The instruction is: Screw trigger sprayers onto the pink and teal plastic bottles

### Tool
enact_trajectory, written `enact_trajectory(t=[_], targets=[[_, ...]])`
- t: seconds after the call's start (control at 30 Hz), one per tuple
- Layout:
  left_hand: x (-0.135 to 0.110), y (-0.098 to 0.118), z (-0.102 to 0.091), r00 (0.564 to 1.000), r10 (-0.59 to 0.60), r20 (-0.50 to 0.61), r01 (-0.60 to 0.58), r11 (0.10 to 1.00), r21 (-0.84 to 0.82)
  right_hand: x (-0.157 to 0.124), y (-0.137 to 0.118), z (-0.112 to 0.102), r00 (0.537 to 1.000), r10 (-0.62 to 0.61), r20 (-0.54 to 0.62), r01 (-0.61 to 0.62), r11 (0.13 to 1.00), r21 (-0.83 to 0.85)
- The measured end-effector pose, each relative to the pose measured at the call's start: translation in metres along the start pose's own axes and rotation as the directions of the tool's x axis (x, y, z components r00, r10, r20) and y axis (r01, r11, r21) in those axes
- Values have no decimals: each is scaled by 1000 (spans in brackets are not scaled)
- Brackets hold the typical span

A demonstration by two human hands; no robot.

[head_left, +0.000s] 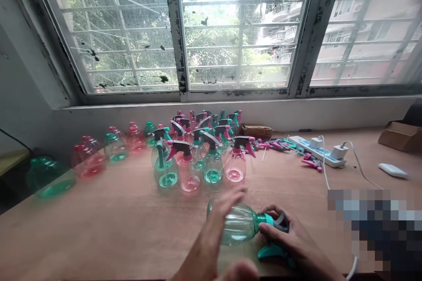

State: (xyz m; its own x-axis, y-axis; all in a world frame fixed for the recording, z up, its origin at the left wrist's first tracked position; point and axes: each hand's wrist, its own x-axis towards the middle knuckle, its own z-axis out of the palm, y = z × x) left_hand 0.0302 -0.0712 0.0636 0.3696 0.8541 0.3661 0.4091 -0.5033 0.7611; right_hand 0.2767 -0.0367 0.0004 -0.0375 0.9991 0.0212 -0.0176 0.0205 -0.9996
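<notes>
A clear green spray bottle (239, 225) lies on its side on the wooden table (108, 224), near the front edge. My left hand (214, 228) rests over the bottle's body with its fingers stretched across it. My right hand (293, 239) is wrapped round the bottle's teal and grey trigger head (278, 224) at the neck. The teal trigger lever (268, 251) sticks out under my right hand.
Several assembled pink and green spray bottles (198, 158) stand behind my hands. Capless bottles (99, 153) line the back left. Loose trigger heads (280, 145), a white power strip (316, 151), cardboard boxes (400, 136) and a white object (392, 170) lie to the right.
</notes>
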Motion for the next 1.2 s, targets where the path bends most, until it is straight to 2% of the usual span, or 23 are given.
enact_trajectory(t=[0.1, 0.17, 0.2, 0.3, 0.5, 0.67, 0.8, 0.87, 0.93, 1.07, 1.2], targets=[[19, -24, -3, 981, -158, -110, 159, 987, 0, -2, -4, -1, 1000, -4, 21, 3, 999, 37], [23, -40, -3, 948, -315, -39, 312, 947, -72, -2, -5, -2, 1000, -11, 2, 11, 999, 39], [23, -47, -3, 943, -333, -2, 332, 940, -84, -3, -4, -2, 1000, -15, -1, 15, 999, 38], [21, -55, -3, 955, -290, 58, 295, 952, -86, -3, -1, -2, 1000, -8, -3, 8, 999, 47], [17, -43, -11, 949, -291, 121, 304, 947, -107, -4, 1, -5, 999, 33, -2, -32, 996, 88], [14, -53, -10, 958, -215, 190, 266, 913, -310, -6, -4, -5, 999, 31, 44, -34, 998, 58], [9, -71, 0, 978, -136, 157, 197, 844, -500, -7, -2, -5, 997, 33, 72, -36, 998, 41], [7, -74, 2, 983, -137, 126, 179, 875, -450, -7, 0, -4, 997, 27, 68, -31, 998, 54], [6, -70, 2, 978, -149, 149, 194, 909, -369, -7, 1, -4, 997, 22, 73, -27, 998, 65], [9, -63, 1, 961, -159, 227, 253, 836, -487, -6, 0, -4, 994, 15, 111, -23, 997, 75], [9, -74, 6, 966, -175, 188, 250, 810, -530, -5, 1, -4, 992, 19, 127, -30, 996, 85]])
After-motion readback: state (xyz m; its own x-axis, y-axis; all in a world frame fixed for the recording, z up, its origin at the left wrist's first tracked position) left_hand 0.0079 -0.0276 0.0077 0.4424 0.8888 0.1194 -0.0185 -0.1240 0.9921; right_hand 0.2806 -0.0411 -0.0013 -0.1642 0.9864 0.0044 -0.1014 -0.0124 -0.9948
